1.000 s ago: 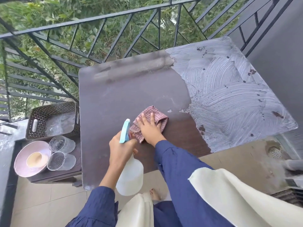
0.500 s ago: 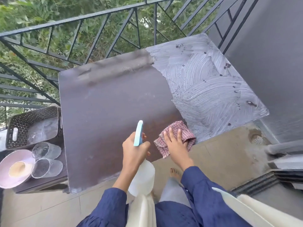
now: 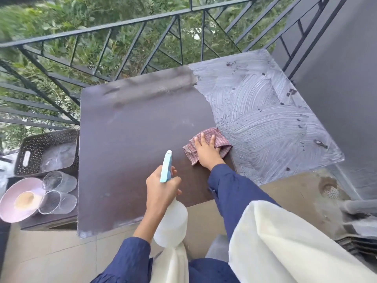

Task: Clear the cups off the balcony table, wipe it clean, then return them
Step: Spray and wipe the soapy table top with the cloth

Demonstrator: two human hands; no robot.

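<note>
The dark brown balcony table (image 3: 132,139) fills the middle of the view; its left part is wiped dark, its right part carries a whitish smeared film (image 3: 265,119). My right hand (image 3: 206,150) presses flat on a red checked cloth (image 3: 220,139) at the border of the film. My left hand (image 3: 161,186) grips a white spray bottle (image 3: 171,223) with a light blue trigger, held over the table's near edge. Two clear glass cups (image 3: 59,180) (image 3: 57,202) stand on a low side surface left of the table.
A pink bowl (image 3: 12,201) with a beige inner cup sits beside the glasses, a dark perforated basket (image 3: 40,152) behind them. A black metal railing (image 3: 142,37) borders the far side, a grey wall the right. A floor drain (image 3: 330,189) lies at the lower right.
My right hand has slid the cloth rightward and away from the near edge, up to the edge of the white film. The left hand keeps holding the spray bottle.
</note>
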